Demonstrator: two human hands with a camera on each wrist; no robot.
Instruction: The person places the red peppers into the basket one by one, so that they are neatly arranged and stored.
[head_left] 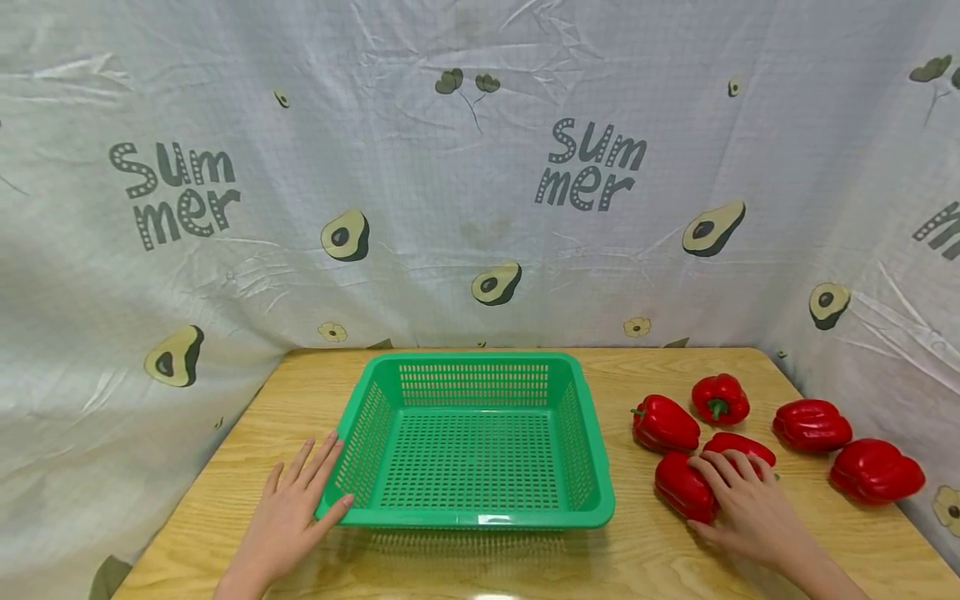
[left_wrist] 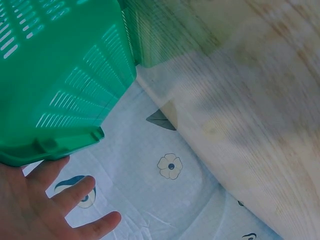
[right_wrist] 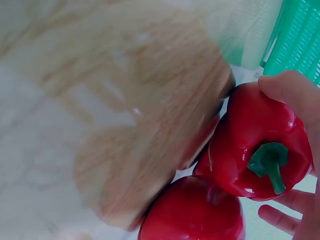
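A green plastic basket point(head_left: 420, 518) with slotted walls stands on the table. At its near left corner lies my left hand point(head_left: 288, 512), fingers spread and fairly straight, thumb at the rim. The left wrist view shows those fingers point(left_wrist: 80, 197) beside the basket's rim point(left_wrist: 55, 150). To the right of the basket, my right hand point(head_left: 750, 508) grips a red bell pepper point(head_left: 678, 483). In the right wrist view, the thumb lies on one side of this pepper point(right_wrist: 250, 115), its green stem facing the camera. Another red bell pepper point(head_left: 742, 446) sits just behind the right hand, partly covered by it.
Behind the gripped pepper lie a red bell pepper point(head_left: 663, 423) and another bell pepper point(head_left: 722, 398). Farther right are two more, one bell pepper point(head_left: 812, 425) and a nearer bell pepper point(head_left: 876, 472). A printed cloth point(head_left: 420, 167) hangs behind the wooden table point(head_left: 300, 392).
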